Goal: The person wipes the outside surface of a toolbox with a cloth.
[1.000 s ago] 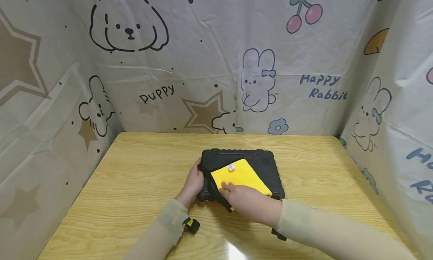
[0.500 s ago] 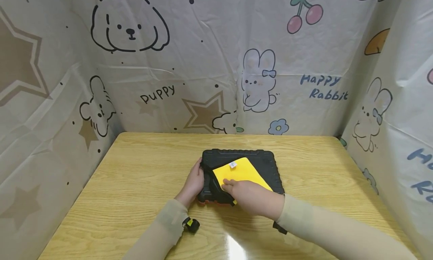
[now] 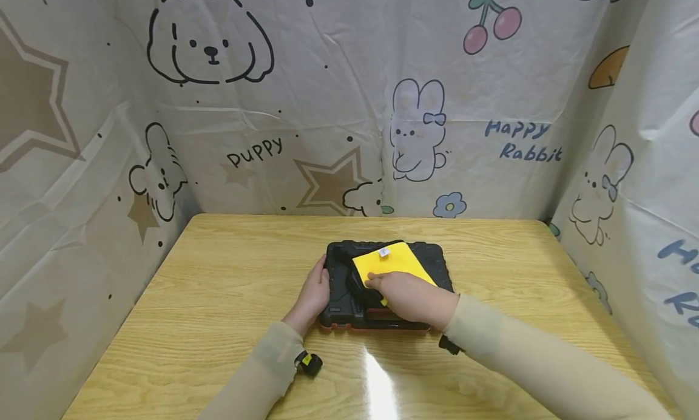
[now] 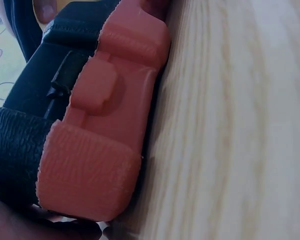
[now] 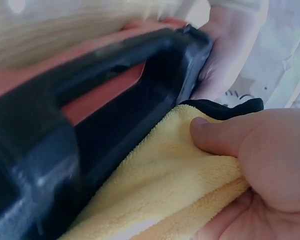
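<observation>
A black case [image 3: 340, 292] with a red-orange lower half [image 4: 97, 170] lies flat on the wooden table, its handle [image 5: 115, 52] toward the wearer. My left hand [image 3: 314, 292] grips the case's left side, thumb along the edge; its other fingers are mostly hidden. A folded yellow cloth [image 3: 390, 261] with black edging and a small white tag lies across the lid. My right hand [image 3: 409, 295] holds the near part of this cloth, thumb on top and fingers beneath, as the right wrist view shows. The cloth's fuzzy side faces that camera.
The wooden table [image 3: 235, 256] extends around the case on all sides. Behind it and at both sides hang pale curtains [image 3: 327, 104] printed with cartoon animals. Wrist-worn cameras [image 3: 310, 364] sit at both sleeves.
My right hand has slid the yellow cloth away from the wearer and slightly right over the lid, uncovering the case's handle area. My left hand and the case have stayed in place.
</observation>
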Motion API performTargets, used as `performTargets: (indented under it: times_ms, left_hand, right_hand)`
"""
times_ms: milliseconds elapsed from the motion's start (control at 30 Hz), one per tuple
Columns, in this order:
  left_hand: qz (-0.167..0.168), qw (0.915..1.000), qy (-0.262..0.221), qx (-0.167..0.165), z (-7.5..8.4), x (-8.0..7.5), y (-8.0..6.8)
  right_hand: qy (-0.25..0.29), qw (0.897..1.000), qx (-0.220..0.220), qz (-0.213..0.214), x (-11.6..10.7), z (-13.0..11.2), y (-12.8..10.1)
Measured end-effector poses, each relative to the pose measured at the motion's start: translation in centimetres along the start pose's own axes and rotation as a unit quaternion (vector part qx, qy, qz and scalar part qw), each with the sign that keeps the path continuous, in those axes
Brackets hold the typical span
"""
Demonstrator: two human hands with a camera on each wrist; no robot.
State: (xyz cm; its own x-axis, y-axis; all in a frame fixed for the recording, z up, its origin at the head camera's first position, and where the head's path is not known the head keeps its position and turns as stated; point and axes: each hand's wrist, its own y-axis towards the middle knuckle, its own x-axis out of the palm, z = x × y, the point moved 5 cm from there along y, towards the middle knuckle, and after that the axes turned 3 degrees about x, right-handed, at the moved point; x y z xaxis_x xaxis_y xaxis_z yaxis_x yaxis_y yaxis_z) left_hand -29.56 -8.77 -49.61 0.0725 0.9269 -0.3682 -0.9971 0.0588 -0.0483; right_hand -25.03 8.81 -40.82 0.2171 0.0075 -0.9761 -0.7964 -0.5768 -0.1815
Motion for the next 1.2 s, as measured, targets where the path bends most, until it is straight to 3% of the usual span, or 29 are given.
performTargets:
  times_ms: [533,1200]
  left_hand:
    - [-0.001,1.0,0.003,0.004,0.2,-0.1,-0.2]
    - [-0.003,1.0,0.005,0.005,0.0,-0.1,-0.2]
  right_hand:
    - [0.026,0.999,0.031,0.009,-1.0,3.4,2.8]
    - [0.029,0.996,0.067,0.043,-2.0,6.6,4.5]
